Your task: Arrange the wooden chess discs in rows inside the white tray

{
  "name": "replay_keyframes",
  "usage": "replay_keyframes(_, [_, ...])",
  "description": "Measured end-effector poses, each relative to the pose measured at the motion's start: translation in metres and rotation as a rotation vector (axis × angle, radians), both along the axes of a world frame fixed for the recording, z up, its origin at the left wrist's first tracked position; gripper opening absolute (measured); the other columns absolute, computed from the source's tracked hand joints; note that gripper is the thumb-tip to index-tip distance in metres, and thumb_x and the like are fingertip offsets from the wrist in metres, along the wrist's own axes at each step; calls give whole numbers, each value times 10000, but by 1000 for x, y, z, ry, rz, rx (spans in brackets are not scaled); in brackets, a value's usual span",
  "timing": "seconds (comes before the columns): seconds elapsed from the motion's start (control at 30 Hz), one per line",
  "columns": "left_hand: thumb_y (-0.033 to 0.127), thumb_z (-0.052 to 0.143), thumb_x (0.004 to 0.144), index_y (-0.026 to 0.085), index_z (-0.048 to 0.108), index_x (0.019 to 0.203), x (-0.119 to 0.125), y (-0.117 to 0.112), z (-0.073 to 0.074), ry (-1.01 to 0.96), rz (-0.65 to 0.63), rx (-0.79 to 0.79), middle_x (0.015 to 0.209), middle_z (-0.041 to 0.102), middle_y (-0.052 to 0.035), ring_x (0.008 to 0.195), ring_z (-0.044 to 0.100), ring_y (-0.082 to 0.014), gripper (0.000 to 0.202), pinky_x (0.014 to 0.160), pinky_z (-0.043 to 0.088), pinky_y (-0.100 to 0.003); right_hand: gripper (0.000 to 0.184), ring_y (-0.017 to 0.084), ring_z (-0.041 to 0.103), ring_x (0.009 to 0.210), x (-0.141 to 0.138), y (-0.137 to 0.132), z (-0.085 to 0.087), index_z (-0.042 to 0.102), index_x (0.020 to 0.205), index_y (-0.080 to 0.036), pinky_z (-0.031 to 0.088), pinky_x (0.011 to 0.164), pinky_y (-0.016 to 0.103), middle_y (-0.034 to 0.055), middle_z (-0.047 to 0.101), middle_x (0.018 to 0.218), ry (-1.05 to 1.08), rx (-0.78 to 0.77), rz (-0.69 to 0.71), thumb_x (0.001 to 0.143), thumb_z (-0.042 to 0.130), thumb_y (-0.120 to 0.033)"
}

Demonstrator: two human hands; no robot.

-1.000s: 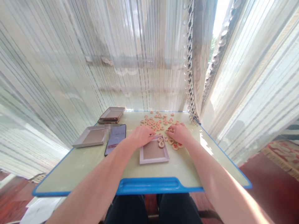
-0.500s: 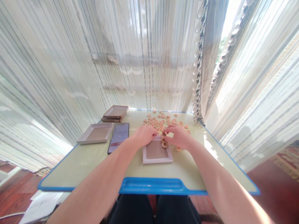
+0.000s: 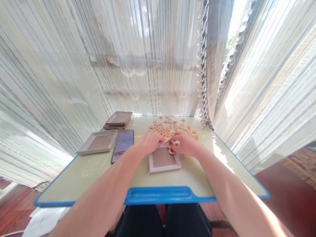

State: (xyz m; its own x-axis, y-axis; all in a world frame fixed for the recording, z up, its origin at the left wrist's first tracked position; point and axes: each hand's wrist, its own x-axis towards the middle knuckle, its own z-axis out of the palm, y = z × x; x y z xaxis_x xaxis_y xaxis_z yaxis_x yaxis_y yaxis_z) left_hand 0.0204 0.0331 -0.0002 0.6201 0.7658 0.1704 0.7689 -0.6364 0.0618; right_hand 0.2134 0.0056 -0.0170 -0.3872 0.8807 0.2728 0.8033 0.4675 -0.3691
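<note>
A shallow open box (image 3: 165, 170) with a pale rim and brown-grey floor lies in front of me. At its far left edge rests my left hand (image 3: 153, 142), fingers curled in; what they hold, if anything, is hidden. My right hand (image 3: 186, 144) reaches over the far right corner, thumb and fingers closed around a round wooden game piece (image 3: 169, 145) with dark marks. Another dark-marked round piece (image 3: 171, 151) lies against it, just inside the box's right side. Beyond both hands spreads a loose heap of round wooden pieces (image 3: 166, 129), many with red marks.
To the left lie a phone (image 3: 123, 143) and a second shallow box (image 3: 85, 148) beside it. Stacked boxes (image 3: 118, 118) stand at the table's back left. A blue ledge (image 3: 159, 195) runs along the front edge, and string curtains (image 3: 148, 82) hang behind the table.
My right hand has shifted the dark-marked pieces from a line into a tighter cluster near the box's far right corner. My left hand stays at the far edge. The view has turned slightly.
</note>
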Motion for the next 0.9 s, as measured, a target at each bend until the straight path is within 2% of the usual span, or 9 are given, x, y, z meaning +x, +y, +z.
replay_keyframes(0.1, [166,461,810,224,693,804,1,-1,2,67,-17,-7,902,694,-26,843,616,-181,238,712,455,-262,188,174,543,855,1,0,1,708,897,-245,411,764,276,34,603,883,2,5,-1,741,613,-286])
replay_keyframes(0.57, [192,458,808,234,704,855,0,-3,3,53,-20,-23,898,700,-18,830,622,-176,254,706,455,-253,208,152,567,821,0,-2,5,693,912,-238,413,710,247,23,635,888,-32,14,-39,740,585,-279])
replay_keyframes(0.67, [203,472,807,234,705,850,0,-2,2,53,-19,-24,888,700,-20,828,623,-175,239,710,460,-250,232,159,572,841,2,-2,8,686,946,-254,418,712,250,20,644,922,-42,11,-149,760,554,-295])
replay_keyframes(0.8, [207,488,802,239,706,840,-1,0,1,25,-38,-22,841,699,-15,831,620,-164,224,733,460,-234,292,187,591,871,13,3,13,680,1000,-239,429,732,279,44,659,995,-93,-53,-409,788,480,-260])
replay_keyframes(0.9, [206,477,805,245,710,828,-2,1,0,6,-60,-24,830,695,-11,815,619,-161,237,729,457,-234,306,205,601,886,20,6,15,684,1008,-232,441,725,288,54,669,1018,-131,-139,-459,780,483,-258])
